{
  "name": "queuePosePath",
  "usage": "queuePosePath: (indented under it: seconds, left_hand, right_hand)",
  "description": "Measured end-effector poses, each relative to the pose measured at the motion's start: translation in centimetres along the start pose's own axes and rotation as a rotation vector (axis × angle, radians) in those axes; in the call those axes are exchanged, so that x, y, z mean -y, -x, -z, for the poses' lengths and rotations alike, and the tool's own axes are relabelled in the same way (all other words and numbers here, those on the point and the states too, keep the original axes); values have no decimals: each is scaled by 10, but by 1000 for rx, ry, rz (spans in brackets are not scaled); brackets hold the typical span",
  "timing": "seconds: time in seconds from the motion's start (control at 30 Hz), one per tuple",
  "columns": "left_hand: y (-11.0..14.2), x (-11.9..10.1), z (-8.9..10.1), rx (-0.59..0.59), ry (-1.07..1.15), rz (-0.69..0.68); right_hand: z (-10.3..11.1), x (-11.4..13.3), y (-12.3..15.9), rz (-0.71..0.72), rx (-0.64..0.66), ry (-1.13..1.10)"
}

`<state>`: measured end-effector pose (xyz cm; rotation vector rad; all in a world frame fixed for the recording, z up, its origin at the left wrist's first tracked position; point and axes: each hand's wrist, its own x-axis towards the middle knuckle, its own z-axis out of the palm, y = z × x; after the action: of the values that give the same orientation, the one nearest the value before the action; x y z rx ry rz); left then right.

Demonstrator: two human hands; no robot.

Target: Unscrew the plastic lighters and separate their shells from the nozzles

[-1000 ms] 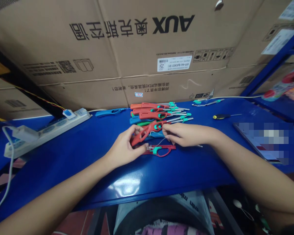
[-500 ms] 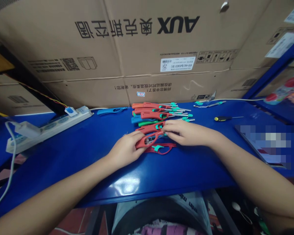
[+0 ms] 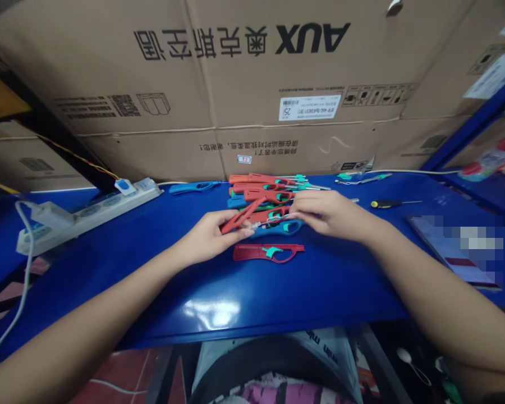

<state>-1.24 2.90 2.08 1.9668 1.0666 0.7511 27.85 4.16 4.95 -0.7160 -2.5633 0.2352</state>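
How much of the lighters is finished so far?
The pile of lighters looks finished. In hand: the left hand holds a red lighter piece, and the right hand touches a red lighter. Left: the open red casing lying on the bench.

Right of the stacked lighter pile (image 3: 261, 193), a mosaic blur is covering most of a tablet's screen (image 3: 454, 247), and the top edge is cutting off a cardboard carton (image 3: 252, 84) behind it. The right hand (image 3: 332, 216) is hiding part of a blue lighter body (image 3: 288, 228), the left hand (image 3: 212, 235) is covering one end of a red lighter shell (image 3: 238, 216), and the small metal parts (image 3: 263, 223) between them are too tiny to make out.
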Motion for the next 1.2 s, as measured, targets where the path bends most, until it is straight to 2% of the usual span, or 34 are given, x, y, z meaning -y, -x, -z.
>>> queuePosePath:
  seconds: [0.07,0.17,0.23,0.27,0.33,0.4,0.53,0.63,0.8,0.97,1.1,1.2]
  left_hand:
    - [-2,-2,3,-32,79,41]
    - [-3,-5,2,-143,215,130]
    - [-1,-9,-3,-169,372,208]
    - [0,-11,-7,-161,453,240]
    - [4,-16,-17,-126,575,272]
    - [8,-20,-27,-117,637,281]
    - [13,-24,-40,-89,598,295]
    - [13,-21,-43,-53,502,257]
    - [11,-6,-37,-98,175,26]
    - [14,5,-35,7,-159,-40]
    - [16,4,-32,55,-243,-55]
    - [15,4,-25,63,-296,-56]
  right_hand:
    - [14,-4,3,-55,-101,15]
    - [31,-8,6,-204,-351,25]
    - [29,-4,6,-282,-457,-106]
    - [24,0,4,-300,-459,-208]
    - [6,12,-1,-309,-384,-411]
    - [-15,26,-6,-314,-254,-520]
    - [-40,48,-13,-330,12,-493]
    - [-39,53,-12,-320,159,-470]
    - [-30,38,-9,-326,217,-235]
    - [-39,23,-7,-262,399,-102]
    - [-36,23,-8,-209,417,-132]
    - [-11,16,-4,-172,351,-291]
